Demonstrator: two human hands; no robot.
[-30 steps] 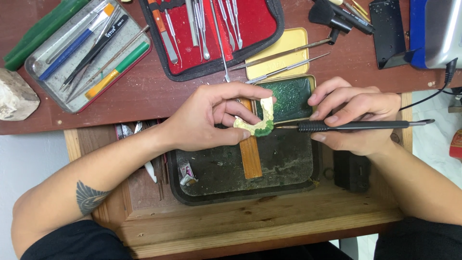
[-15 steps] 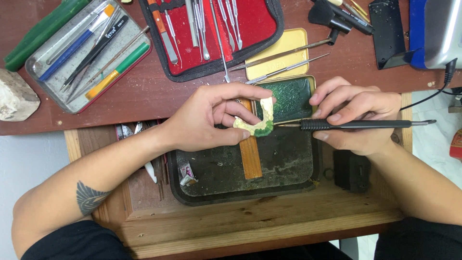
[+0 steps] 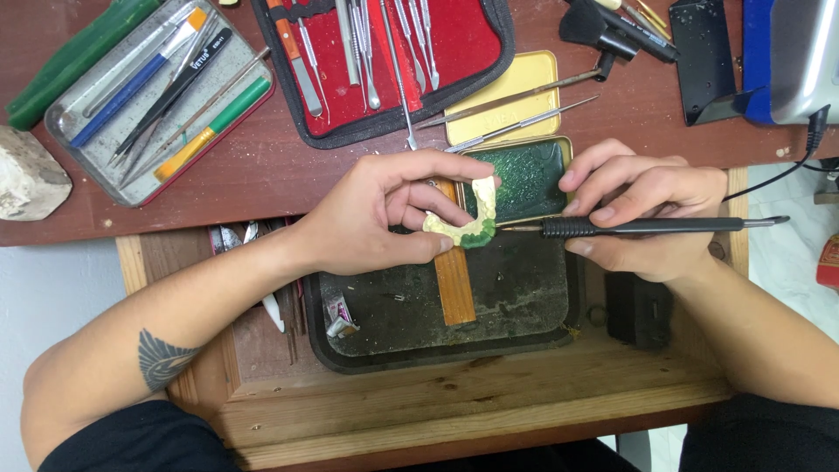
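My left hand (image 3: pixel 384 214) pinches a small cream-coloured curved dental cast (image 3: pixel 461 220) with green wax on its lower end. It holds the cast over a dark tray (image 3: pixel 524 301). My right hand (image 3: pixel 647 214) grips a black-handled carving tool (image 3: pixel 647 226) lying level. The tool's thin metal tip touches the green wax on the cast. A wooden strip (image 3: pixel 454 280) lies under the cast inside the tray. Behind the cast sits a small tin of green wax (image 3: pixel 529 179).
A red-lined case of metal instruments (image 3: pixel 384 61) lies open at the top. At the upper left a metal tray of pens and tools (image 3: pixel 157 96) stands beside a green bar (image 3: pixel 74 57) and a white stone lump (image 3: pixel 31 175). A yellow tin lid (image 3: pixel 516 100) and brush (image 3: pixel 594 26) lie at the upper right.
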